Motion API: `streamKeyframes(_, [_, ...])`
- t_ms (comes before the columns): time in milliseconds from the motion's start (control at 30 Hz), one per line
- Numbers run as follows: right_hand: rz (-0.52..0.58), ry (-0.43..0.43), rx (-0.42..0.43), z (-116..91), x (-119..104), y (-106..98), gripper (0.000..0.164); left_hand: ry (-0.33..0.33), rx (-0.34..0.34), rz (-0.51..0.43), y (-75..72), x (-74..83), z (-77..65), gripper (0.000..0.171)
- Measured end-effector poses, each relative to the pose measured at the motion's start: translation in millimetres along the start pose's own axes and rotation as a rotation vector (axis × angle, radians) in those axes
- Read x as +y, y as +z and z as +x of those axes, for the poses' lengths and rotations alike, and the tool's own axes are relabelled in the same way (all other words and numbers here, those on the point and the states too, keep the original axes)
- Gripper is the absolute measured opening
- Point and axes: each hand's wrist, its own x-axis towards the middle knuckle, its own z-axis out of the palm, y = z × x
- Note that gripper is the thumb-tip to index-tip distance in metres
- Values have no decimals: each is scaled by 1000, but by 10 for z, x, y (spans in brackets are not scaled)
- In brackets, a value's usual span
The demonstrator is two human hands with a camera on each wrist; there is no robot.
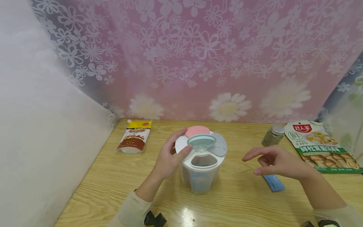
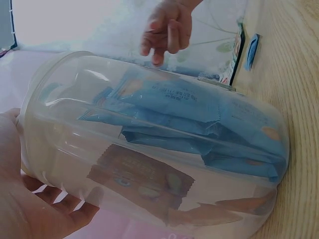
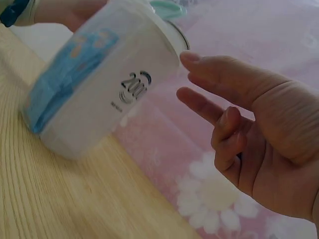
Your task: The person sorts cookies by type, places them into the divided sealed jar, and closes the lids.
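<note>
A clear plastic storage canister with several compartments stands upright on the table. Its white lid has pink, grey and white flaps, and a mint-green flap is raised above an opening. Through the wall, the left wrist view shows blue packets and a brown packet. My left hand grips the canister's upper left side, thumb over the lid. Apart from the canister, to its right, my right hand hovers with nothing held, some fingers bent. Just below that hand lies a blue packet.
A brown, white and yellow spouted pouch lies at the back left. At the right are a glass jar of dried herbs with a metal cap and a large green-and-white food bag. A floral curtain hangs behind the table.
</note>
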Motion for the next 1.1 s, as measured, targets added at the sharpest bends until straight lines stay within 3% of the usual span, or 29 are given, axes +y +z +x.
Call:
streamKeyframes(400, [73, -1, -97, -387, 401, -209, 51, 17, -3, 2, 3, 16, -1, 59])
streamKeyframes(700, [116, 175, -130, -616, 651, -340, 50, 1, 3, 4, 1, 13, 6, 58])
streamKeyframes(967, [33, 294, -93, -775, 850, -401, 45, -7, 6, 3, 3, 16, 4, 57])
streamKeyframes(1100, [-54, 303, -50, -808, 899, -392, 43, -18, 9, 2, -1, 27, -4, 57])
